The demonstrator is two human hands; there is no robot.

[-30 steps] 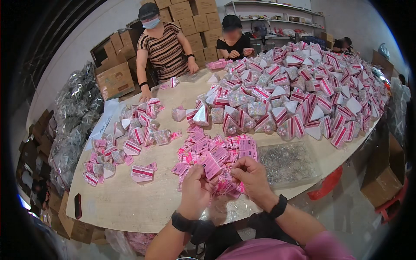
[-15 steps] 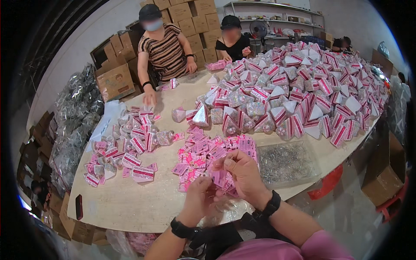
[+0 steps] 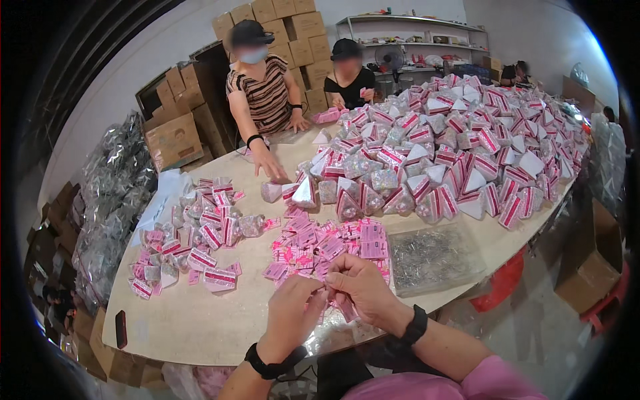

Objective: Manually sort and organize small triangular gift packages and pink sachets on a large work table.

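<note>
My left hand [image 3: 292, 315] and my right hand [image 3: 362, 288] meet fingertip to fingertip over the near edge of the table. Both are closed in a pinch. A small pink card [image 3: 348, 311] shows just beneath the right fingers and appears held there. Whatever the left fingertips grip is too small to make out. Right in front of the hands spreads a heap of pink printed cards [image 3: 303, 241]. Beside it, to the right, stands a clear shallow tray [image 3: 433, 288] full of fine, shiny metal pieces.
A large mound of wedge-shaped, glittery packs [image 3: 433, 153] with pink stripes covers the far right. A smaller cluster of packs [image 3: 210, 233] lies left, near a phone [image 3: 121, 329]. Two people work across the table [image 3: 193, 327]; one person's hand [image 3: 268, 165] reaches toward the packs.
My hands have drawn together at the fingertips, and the pink card has shifted lower. The co-worker's reaching hand has moved right, from the small cluster toward the large mound. The view has tilted slightly.
</note>
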